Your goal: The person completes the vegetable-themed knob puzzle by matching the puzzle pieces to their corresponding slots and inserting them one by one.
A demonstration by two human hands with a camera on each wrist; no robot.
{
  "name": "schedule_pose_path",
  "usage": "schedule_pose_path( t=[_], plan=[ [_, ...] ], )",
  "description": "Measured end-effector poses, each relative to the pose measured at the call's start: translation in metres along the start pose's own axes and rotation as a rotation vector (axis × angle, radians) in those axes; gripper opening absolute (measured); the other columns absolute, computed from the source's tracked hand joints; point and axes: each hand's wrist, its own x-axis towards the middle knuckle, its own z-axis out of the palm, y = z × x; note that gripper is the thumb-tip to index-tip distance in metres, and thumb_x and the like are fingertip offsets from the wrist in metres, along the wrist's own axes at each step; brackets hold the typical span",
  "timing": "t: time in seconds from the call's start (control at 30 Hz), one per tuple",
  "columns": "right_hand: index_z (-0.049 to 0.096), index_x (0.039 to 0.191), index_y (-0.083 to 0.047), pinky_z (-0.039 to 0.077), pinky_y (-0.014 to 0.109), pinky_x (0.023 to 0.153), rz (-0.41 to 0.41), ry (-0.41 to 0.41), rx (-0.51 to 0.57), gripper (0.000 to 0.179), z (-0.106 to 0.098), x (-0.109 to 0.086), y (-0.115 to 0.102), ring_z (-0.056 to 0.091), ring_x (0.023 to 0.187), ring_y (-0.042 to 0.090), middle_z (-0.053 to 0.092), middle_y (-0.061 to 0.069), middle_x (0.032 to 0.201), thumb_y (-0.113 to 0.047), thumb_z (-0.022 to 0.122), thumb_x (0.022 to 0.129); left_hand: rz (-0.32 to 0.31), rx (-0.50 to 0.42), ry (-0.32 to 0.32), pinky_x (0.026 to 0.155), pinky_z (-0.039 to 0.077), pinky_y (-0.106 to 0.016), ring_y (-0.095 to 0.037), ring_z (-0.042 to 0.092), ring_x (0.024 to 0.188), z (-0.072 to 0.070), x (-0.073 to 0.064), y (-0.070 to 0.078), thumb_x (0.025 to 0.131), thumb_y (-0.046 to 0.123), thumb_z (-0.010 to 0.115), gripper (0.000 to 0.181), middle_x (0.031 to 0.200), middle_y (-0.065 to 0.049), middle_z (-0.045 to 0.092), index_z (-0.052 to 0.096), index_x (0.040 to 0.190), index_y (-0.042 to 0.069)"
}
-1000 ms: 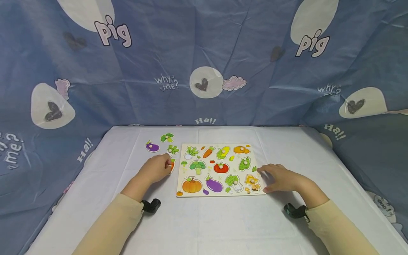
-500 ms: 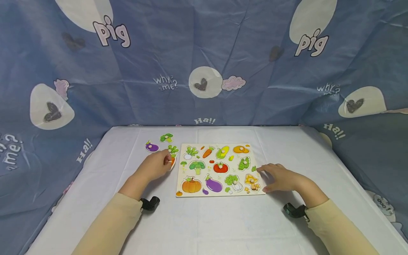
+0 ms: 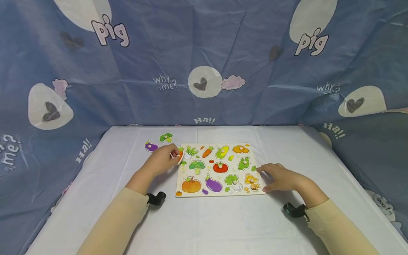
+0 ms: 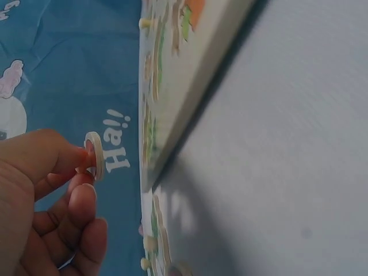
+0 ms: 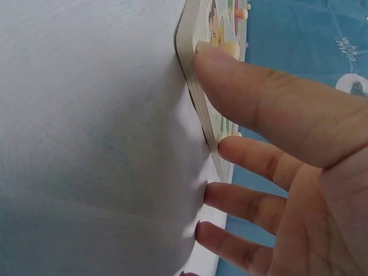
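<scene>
My left hand pinches an orange vegetable puzzle piece by its knob, over the left edge of the vegetable puzzle board. In the left wrist view the puzzle piece is seen nearly edge-on, clear of the board, so its full shape is hidden. At the board's right edge rests my right hand, its thumb on the near corner and its other fingers spread along the side. Several knobbed pieces sit in the board, among them a tomato and a mushroom.
Loose on the white table, left of the board, lie an eggplant piece and a broccoli piece. Another green-topped piece is mostly hidden behind my left hand. A blue patterned cloth hangs behind the table.
My left hand has lifted the orange piece from the table and carried it right and away from me, to the board's left edge. My right hand stays put.
</scene>
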Motion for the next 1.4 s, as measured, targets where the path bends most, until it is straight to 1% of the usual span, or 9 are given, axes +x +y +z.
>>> schedule_pose_path(
  t=[0.2, 0.37, 0.6, 0.8, 0.9, 1.13, 1.27, 1.4],
  plan=[
    [0.051, 0.143, -0.007, 0.030, 0.064, 0.107, 0.012, -0.005, -0.008, 0.077, -0.001, -0.001, -0.001, 0.035, 0.136, 0.049, 0.046, 0.021, 0.147, -0.038, 0.083, 0.080, 0.007, -0.020, -0.046, 0.072, 0.047, -0.033, -0.017, 0.055, 0.079, 0.005, 0.015, 0.009, 0.094, 0.019, 0.067, 0.007, 0.091, 0.001, 0.062, 0.063, 0.099, 0.015],
    [0.051, 0.143, -0.007, 0.031, 0.063, 0.107, 0.018, -0.005, -0.012, 0.077, -0.001, -0.001, 0.000, 0.036, 0.136, 0.049, 0.046, 0.020, 0.147, -0.038, 0.083, 0.080, 0.020, -0.051, -0.089, 0.071, 0.047, -0.033, -0.017, 0.055, 0.077, 0.009, 0.027, 0.017, 0.096, 0.020, 0.067, 0.007, 0.091, 0.002, 0.063, 0.063, 0.099, 0.015],
    [0.051, 0.143, -0.006, 0.030, 0.064, 0.107, 0.014, -0.003, -0.008, 0.078, -0.001, -0.002, 0.001, 0.035, 0.135, 0.049, 0.046, 0.021, 0.147, -0.038, 0.083, 0.080, 0.015, -0.110, -0.128, 0.069, 0.048, -0.031, -0.016, 0.056, 0.078, 0.015, 0.041, 0.024, 0.098, 0.021, 0.066, 0.007, 0.094, 0.000, 0.062, 0.062, 0.100, 0.015],
    [0.050, 0.143, -0.006, 0.030, 0.064, 0.108, -0.004, -0.005, -0.003, 0.077, -0.001, -0.001, 0.001, 0.035, 0.136, 0.049, 0.046, 0.020, 0.147, -0.038, 0.083, 0.081, 0.032, -0.125, -0.172, 0.068, 0.048, -0.031, -0.016, 0.056, 0.077, 0.022, 0.051, 0.029, 0.098, 0.019, 0.065, 0.007, 0.093, -0.001, 0.062, 0.063, 0.101, 0.014],
    [0.050, 0.143, -0.007, 0.030, 0.064, 0.108, -0.001, -0.006, -0.004, 0.077, 0.000, -0.001, 0.001, 0.034, 0.136, 0.050, 0.046, 0.020, 0.147, -0.038, 0.083, 0.081, 0.040, -0.121, -0.191, 0.070, 0.048, -0.031, -0.015, 0.057, 0.079, 0.026, 0.056, 0.032, 0.098, 0.019, 0.065, 0.007, 0.093, -0.001, 0.062, 0.063, 0.101, 0.014],
    [0.050, 0.144, -0.007, 0.030, 0.064, 0.107, 0.007, -0.010, -0.010, 0.077, 0.000, 0.000, 0.000, 0.035, 0.136, 0.050, 0.046, 0.021, 0.147, -0.037, 0.083, 0.081, 0.050, -0.128, -0.235, 0.077, 0.047, -0.032, -0.016, 0.055, 0.082, 0.036, 0.065, 0.034, 0.098, 0.017, 0.066, 0.006, 0.092, -0.001, 0.061, 0.065, 0.100, 0.012],
    [0.051, 0.143, -0.007, 0.031, 0.064, 0.107, 0.008, -0.006, -0.010, 0.077, 0.000, 0.000, -0.001, 0.036, 0.135, 0.049, 0.046, 0.021, 0.147, -0.037, 0.083, 0.080, 0.045, -0.126, -0.255, 0.077, 0.047, -0.032, -0.016, 0.055, 0.081, 0.039, 0.066, 0.037, 0.098, 0.016, 0.066, 0.005, 0.089, -0.001, 0.060, 0.065, 0.099, 0.011],
    [0.051, 0.143, -0.007, 0.031, 0.064, 0.107, 0.006, -0.001, -0.006, 0.077, 0.000, 0.000, -0.001, 0.036, 0.135, 0.049, 0.047, 0.021, 0.146, -0.037, 0.084, 0.080, 0.033, -0.107, -0.254, 0.077, 0.047, -0.032, -0.016, 0.054, 0.080, 0.043, 0.069, 0.038, 0.097, 0.016, 0.066, 0.005, 0.088, -0.001, 0.060, 0.065, 0.098, 0.011]
  ],
)
